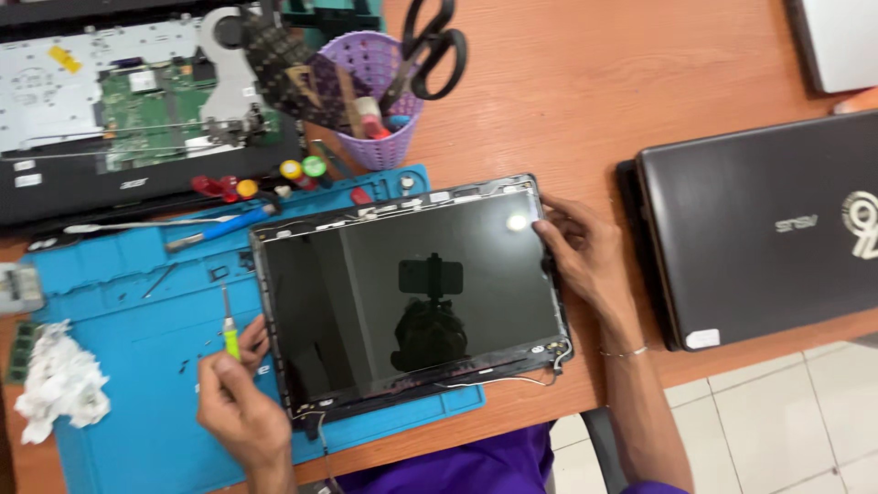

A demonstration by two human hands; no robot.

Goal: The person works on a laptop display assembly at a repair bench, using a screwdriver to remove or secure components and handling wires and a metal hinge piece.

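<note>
Left hand [240, 402], one: lowest in the view, forearm entering from the bottom edge, fingers curled tight around a small screwdriver [228, 329] with a yellow-green handle, shaft pointing up and away over the blue repair mat [137, 366]. Knuckles sit just beside the left edge of the screen panel.

Right hand [583, 252], one: wrist bent, forearm running down to the lower right, a thin bracelet on the wrist. Fingers are spread and pressed on the right rim of the panel, thumb on the frame edge, holding it steady.

Laptop screen panel [412, 297], one: bare, bezel removed, dark glossy glass lying face up and slightly skewed, metal brackets along the sides, thin cables trailing from the lower corners. It rests mostly on the mat, its right part over the wooden desk [585, 101].

Opened laptop base [137, 110], one: top left, green circuit board and hinges exposed.

Closed dark laptop [768, 229], one: right of the panel, apart from the right hand.

Purple mesh cup [375, 142], one: behind the panel, holding black-handled scissors [430, 50] and other tools.

Crumpled white tissue [59, 384], one: at the mat's left edge.

Blue-handled screwdriver [224, 227], one: lying on the mat's upper part.
</note>
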